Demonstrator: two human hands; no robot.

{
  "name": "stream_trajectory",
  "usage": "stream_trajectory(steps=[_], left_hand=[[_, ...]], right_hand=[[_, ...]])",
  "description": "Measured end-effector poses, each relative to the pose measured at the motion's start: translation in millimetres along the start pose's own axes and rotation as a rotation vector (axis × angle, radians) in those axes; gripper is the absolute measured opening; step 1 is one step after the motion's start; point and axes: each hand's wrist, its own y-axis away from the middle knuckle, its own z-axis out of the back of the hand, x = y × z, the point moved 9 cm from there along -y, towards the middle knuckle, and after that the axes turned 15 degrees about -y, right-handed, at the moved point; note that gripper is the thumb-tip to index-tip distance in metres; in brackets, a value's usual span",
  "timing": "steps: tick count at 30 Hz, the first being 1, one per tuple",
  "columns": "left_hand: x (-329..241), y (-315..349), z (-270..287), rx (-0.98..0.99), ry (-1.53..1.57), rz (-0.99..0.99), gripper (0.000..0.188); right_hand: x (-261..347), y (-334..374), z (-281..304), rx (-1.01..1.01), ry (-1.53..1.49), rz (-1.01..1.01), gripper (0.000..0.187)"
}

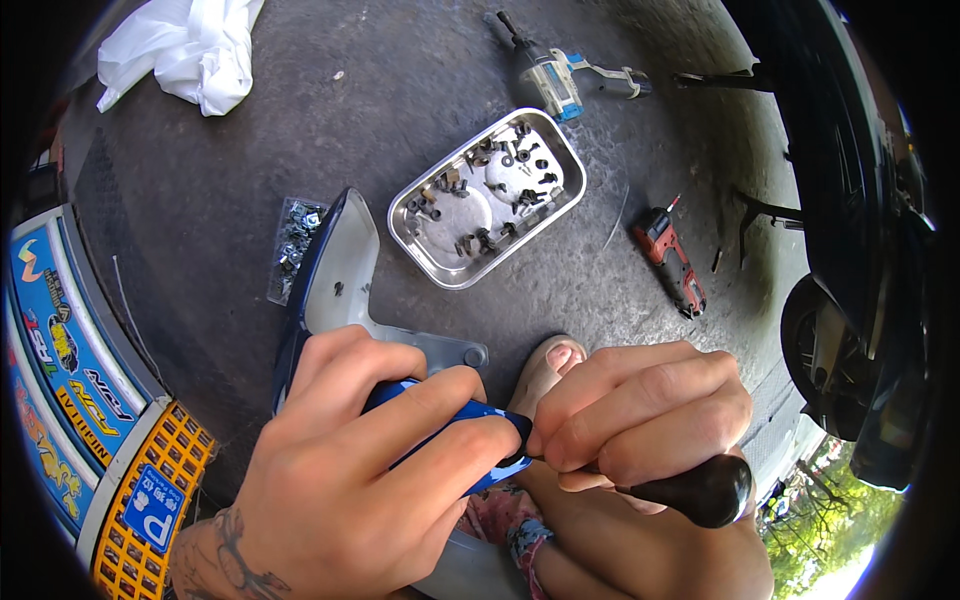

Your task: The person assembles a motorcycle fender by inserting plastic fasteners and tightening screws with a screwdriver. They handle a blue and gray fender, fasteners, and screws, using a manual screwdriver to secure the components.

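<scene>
My left hand is closed around a narrow blue part of a curved plastic vehicle panel, blue outside and grey inside. The panel runs upright past my hand, and my fingers hide its middle. In my right hand is a hand tool with a dark, rounded handle and a thin shaft. The shaft points left at the black end of the blue part, right by my left fingertips. My right fingers cover most of the shaft, so its tip and any contact cannot be made out.
Ahead lies a metal tray of bolts and small fittings. A clear box of metal clips, a red-black cordless screwdriver, a blue-white power tool and a white bag rest on the floor. A dark vehicle stands right.
</scene>
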Motion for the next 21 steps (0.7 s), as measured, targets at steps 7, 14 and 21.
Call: stream_trajectory(steps=[7, 14, 21], left_hand=[[1.2, 1.8, 2.5, -0.01, 0.005, 0.017, 0.033], [-0.9, 4.4, 0.8, -0.03, -0.038, -0.001, 0.032], [-6.6, 7.2, 0.3, 0.022, -0.16, -0.041, 0.028]], right_hand=[[4.9, 4.9, -6.1, 0.035, 0.088, 0.08, 0.012], [-2.6, 3.5, -3.8, -0.075, 0.127, -0.074, 0.011], [3.9, -3.8, -7.4, 0.046, 0.259, -0.376, 0.009]])
